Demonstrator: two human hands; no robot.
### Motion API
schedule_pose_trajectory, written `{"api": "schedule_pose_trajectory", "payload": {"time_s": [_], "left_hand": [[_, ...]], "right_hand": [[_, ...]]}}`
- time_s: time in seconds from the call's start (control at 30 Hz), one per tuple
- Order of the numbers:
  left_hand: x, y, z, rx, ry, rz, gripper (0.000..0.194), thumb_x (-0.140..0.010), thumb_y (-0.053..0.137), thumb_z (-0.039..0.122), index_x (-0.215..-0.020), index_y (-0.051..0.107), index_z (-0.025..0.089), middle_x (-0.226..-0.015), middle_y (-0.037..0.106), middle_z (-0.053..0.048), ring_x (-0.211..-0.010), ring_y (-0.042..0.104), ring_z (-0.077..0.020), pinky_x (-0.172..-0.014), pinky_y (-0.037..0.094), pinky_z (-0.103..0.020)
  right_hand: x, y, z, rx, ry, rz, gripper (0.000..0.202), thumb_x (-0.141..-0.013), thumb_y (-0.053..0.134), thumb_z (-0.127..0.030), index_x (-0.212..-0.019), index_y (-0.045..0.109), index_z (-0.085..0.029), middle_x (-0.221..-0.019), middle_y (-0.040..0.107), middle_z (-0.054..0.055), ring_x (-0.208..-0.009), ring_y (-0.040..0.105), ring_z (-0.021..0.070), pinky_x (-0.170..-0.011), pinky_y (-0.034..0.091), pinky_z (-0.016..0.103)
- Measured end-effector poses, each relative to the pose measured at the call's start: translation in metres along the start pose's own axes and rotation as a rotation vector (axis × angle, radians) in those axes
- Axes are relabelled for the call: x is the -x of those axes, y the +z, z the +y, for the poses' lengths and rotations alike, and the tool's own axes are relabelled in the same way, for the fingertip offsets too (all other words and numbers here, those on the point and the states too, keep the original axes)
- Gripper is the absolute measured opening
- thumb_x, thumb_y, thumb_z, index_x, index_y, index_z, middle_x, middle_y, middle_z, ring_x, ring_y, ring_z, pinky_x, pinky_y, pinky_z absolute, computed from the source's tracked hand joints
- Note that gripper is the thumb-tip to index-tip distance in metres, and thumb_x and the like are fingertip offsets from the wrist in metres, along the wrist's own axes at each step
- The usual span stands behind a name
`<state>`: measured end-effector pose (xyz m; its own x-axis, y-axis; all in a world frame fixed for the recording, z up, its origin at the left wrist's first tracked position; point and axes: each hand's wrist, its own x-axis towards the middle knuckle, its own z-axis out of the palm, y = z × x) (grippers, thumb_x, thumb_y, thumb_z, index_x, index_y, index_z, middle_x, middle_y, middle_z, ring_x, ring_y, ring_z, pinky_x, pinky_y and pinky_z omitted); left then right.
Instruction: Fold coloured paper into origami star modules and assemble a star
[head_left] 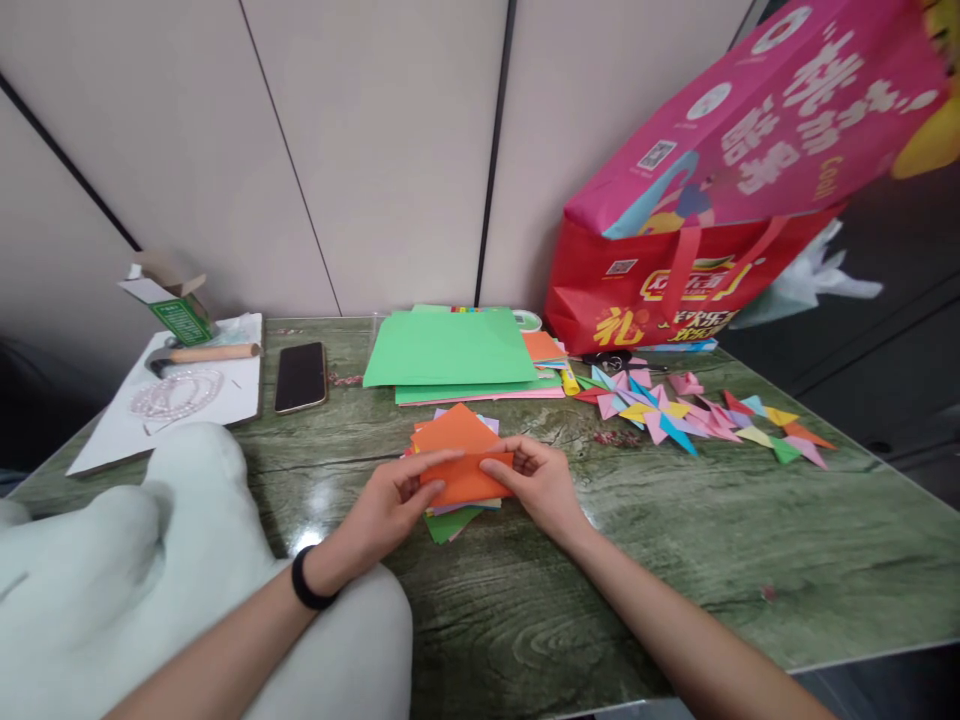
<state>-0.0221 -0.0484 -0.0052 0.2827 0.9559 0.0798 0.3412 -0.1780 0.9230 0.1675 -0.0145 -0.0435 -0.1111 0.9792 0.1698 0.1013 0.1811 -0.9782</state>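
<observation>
An orange sheet of paper (466, 482), folded into a rectangle, is held between both hands over a small pile of coloured paper. My left hand (401, 492) pinches its left end, thumb in front and fingers behind. At the right end my right hand (538, 478) grips it the same way, the thumb lying across its face. Beneath and behind it, the pile of small squares (454, 525) shows orange, green, yellow and lilac edges. Large green sheets (454, 348) lie stacked just beyond the hands.
Folded paper stars (660, 410) spread at the right, with a yellow glue stick (570, 380) beside them. Red (600, 290) and pink bags (675, 150) stand behind. Leftward are a phone (301, 377), a hammer (214, 353), a green box (184, 315) and a white plush thing (202, 500).
</observation>
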Motion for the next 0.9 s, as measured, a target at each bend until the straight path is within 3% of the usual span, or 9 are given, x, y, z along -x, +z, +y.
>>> {"api": "schedule_pose_trajectory", "payload": {"time_s": [0.2, 0.43, 0.9], "left_hand": [[-0.0004, -0.0016, 0.0008, -0.007, 0.034, -0.048, 0.035, -0.081, 0.05, 0.018, -0.114, 0.06, 0.021, -0.119, 0.06, -0.007, -0.105, 0.057, -0.0199, -0.091, 0.042, -0.031], [0.0003, -0.0059, 0.0039, -0.104, 0.194, -0.086, 0.033, -0.082, 0.047, 0.015, -0.11, 0.063, 0.022, -0.125, 0.055, -0.007, -0.117, 0.048, -0.0219, -0.1, 0.034, -0.04], [-0.0001, -0.0045, 0.002, -0.133, 0.147, -0.083, 0.034, -0.081, 0.048, 0.013, -0.111, 0.062, 0.022, -0.116, 0.062, -0.004, -0.107, 0.057, -0.0194, -0.095, 0.041, -0.035]], "right_hand": [[-0.0012, -0.0002, 0.0037, 0.029, -0.027, -0.019, 0.022, -0.067, 0.066, -0.036, -0.074, 0.063, -0.016, -0.052, 0.046, -0.004, -0.046, 0.034, 0.0084, -0.045, 0.027, 0.022], [-0.0028, 0.0026, 0.008, -0.037, 0.014, -0.031, 0.03, -0.062, 0.07, -0.042, -0.073, 0.063, -0.016, -0.051, 0.052, -0.003, -0.047, 0.042, 0.009, -0.043, 0.032, 0.02], [-0.0029, 0.003, 0.0053, -0.208, 0.112, -0.1, 0.027, -0.061, 0.071, -0.037, -0.075, 0.06, -0.016, -0.064, 0.061, 0.0, -0.057, 0.054, 0.0127, -0.054, 0.042, 0.024]]}}
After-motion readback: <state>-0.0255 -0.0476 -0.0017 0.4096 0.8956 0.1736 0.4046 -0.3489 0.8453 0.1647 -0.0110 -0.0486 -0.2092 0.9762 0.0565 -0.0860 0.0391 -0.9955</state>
